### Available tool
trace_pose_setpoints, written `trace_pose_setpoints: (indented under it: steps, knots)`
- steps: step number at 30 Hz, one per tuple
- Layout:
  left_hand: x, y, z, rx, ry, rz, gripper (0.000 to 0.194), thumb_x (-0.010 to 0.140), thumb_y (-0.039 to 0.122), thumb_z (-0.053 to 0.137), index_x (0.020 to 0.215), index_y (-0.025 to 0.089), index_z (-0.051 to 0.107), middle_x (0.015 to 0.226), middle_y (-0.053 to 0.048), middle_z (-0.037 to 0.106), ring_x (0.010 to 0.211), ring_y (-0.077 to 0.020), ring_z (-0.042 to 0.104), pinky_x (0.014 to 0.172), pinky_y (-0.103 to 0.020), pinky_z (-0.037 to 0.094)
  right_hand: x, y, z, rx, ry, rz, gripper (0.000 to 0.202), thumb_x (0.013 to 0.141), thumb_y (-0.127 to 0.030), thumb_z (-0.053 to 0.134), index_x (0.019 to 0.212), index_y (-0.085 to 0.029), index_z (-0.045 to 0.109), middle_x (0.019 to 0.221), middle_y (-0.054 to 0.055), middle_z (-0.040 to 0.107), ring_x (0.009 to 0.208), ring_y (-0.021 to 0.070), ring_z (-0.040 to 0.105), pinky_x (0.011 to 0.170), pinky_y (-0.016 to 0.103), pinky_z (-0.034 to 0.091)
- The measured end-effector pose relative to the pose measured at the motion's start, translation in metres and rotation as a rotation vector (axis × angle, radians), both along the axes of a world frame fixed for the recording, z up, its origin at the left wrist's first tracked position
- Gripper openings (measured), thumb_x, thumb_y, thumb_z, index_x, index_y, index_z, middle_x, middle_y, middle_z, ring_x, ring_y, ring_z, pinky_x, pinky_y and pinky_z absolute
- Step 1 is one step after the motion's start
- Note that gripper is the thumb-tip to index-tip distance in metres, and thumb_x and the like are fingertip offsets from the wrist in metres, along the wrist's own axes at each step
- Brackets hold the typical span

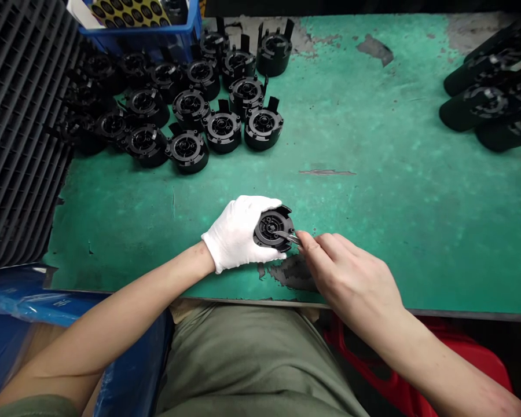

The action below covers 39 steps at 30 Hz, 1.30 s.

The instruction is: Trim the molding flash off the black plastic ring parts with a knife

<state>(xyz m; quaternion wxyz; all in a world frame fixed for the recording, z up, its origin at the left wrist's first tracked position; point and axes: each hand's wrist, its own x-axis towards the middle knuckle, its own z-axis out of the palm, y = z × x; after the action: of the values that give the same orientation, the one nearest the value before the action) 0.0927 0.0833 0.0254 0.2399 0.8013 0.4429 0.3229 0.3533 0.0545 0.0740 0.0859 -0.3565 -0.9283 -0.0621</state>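
Observation:
My left hand [243, 234], in a white glove, is wrapped round a round black plastic housing [267, 223] on the green tabletop. The housing's ribbed round face with a central hub points up. Bare, my right hand [345, 269] grips a slim metal blade, which looks like a scalpel or trimming knife [290, 236]. Its tip reaches over the housing's face, close to the hub; whether it touches the plastic I cannot tell. My right fingers hide most of the tool's handle.
Several similar black housings [186, 150] stand grouped at the back left. Behind them is a blue bin [141, 43] with a sheet of round stickers [128, 11]. Black cylindrical parts [473, 107] lie at the back right. A dark ribbed rack [17, 127] borders the left side.

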Motion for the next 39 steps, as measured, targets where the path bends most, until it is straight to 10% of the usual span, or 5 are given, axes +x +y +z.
trace_pose_setpoints:
  steps: [9,16,27,34,39]
  knots:
    - [0.0,-0.003,-0.004,-0.044,0.035,0.046,0.089,0.074,0.063,0.098,0.143,0.02,0.062,0.141,-0.016,0.074,0.133,-0.0383,0.071,0.117,-0.054,0.056,0.004,0.009,0.0,0.044,0.055,-0.013,0.021,0.11,-0.02,0.066,0.128,-0.011,0.072,0.081,0.002,0.058,0.073,0.0193,0.048,0.064,0.035,0.035]
    - [0.002,-0.001,0.0,-0.056,0.008,0.032,0.082,0.072,0.058,0.1,0.137,0.021,0.068,0.135,-0.014,0.077,0.129,-0.0384,0.073,0.116,-0.054,0.057,0.002,0.01,0.009,0.017,-0.032,0.072,0.033,0.101,0.003,0.055,0.13,-0.004,0.068,0.083,0.005,0.059,0.075,0.0215,0.049,0.066,0.036,0.035]
    - [0.001,0.003,0.0,-0.086,-0.075,0.017,0.079,0.069,0.056,0.102,0.132,0.021,0.07,0.129,-0.012,0.079,0.121,-0.0352,0.076,0.112,-0.05,0.06,0.014,0.062,0.018,-0.085,-0.059,0.317,0.024,0.11,-0.01,0.048,0.122,-0.013,0.069,0.083,0.002,0.06,0.072,0.0188,0.056,0.062,0.033,0.036]
    - [0.008,-0.022,0.003,-0.094,0.018,0.274,0.088,0.073,0.057,0.099,0.143,0.02,0.06,0.139,-0.015,0.074,0.131,-0.0379,0.07,0.116,-0.053,0.056,0.028,0.049,0.008,-0.208,0.176,0.094,0.025,0.115,-0.028,0.057,0.135,-0.015,0.066,0.095,0.003,0.067,0.078,0.0168,0.065,0.069,0.031,0.047]
    - [-0.008,-0.02,0.01,-0.099,0.122,0.135,0.11,0.073,0.06,0.099,0.159,0.018,0.045,0.153,-0.021,0.064,0.142,-0.0428,0.064,0.122,-0.059,0.051,0.033,0.039,0.006,-0.139,0.105,0.07,0.029,0.114,-0.026,0.056,0.14,-0.017,0.066,0.09,0.003,0.065,0.079,0.0192,0.063,0.068,0.034,0.046]
